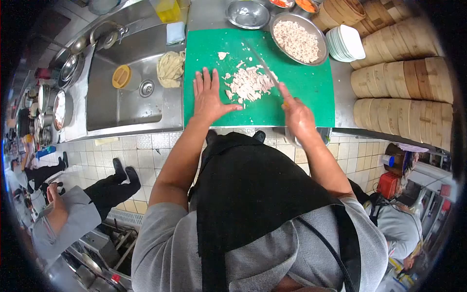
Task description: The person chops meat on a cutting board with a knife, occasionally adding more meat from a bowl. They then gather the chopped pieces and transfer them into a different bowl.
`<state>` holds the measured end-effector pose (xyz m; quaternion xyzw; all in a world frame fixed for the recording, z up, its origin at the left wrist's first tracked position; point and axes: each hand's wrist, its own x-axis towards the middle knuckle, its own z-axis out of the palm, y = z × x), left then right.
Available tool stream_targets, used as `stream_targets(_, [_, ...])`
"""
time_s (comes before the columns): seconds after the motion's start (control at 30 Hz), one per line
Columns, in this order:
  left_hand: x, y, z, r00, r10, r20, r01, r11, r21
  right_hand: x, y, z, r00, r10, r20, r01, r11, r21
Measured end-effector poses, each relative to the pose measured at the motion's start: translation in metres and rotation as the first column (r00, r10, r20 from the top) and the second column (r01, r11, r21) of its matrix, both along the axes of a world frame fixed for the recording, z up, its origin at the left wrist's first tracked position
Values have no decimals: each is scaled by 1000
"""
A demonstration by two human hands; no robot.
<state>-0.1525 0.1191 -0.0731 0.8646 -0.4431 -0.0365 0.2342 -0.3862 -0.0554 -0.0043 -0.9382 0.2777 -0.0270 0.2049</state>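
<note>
A green cutting board (311, 92) lies before me with a pile of chopped pale meat (250, 83) on its middle. My right hand (299, 118) is closed around the handle of a kitchen knife (265, 65). The blade points up and left, along the right side of the pile. My left hand (209, 97) is spread on the board left of the pile, its thumb stretched toward the lower edge of the meat. It holds nothing. At the board's upper right stands a metal bowl (322, 57) with more chopped meat in it.
Left of the board is a steel sink (112, 104) with a cloth (170, 68) on its edge. An empty metal bowl (247, 13) stands behind. White plates (348, 43) and stacked bamboo steamers (404, 80) line the right. Other people are on both sides.
</note>
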Motion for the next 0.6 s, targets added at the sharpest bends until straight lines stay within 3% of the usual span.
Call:
stream_targets(0.03, [6,-7,5,1000,18,-26,-14,990,141,-7,-9,0,994,-74,-74,71,997,-40])
stream_targets(0.2, [14,-43,18,998,-58,-23,62,962,267,-29,-21,-16,962,-188,-199,162,977,-140])
stream_targets(0.3, [3,-60,13,981,-192,-20,192,957,218,-15,3,-25,961,-189,-202,173,980,-96])
stream_targets(0.37, [-8,-68,0,967,-253,-43,255,966,48,-6,17,-29,987,-75,-140,71,997,-29])
stream_targets(0.53, [-21,-78,-3,982,-187,-7,187,981,-58,-2,9,-8,996,-92,-14,93,992,88])
stream_targets(0.6, [-20,-82,-3,969,-228,93,237,967,-93,-14,-3,-13,987,-149,60,144,986,85])
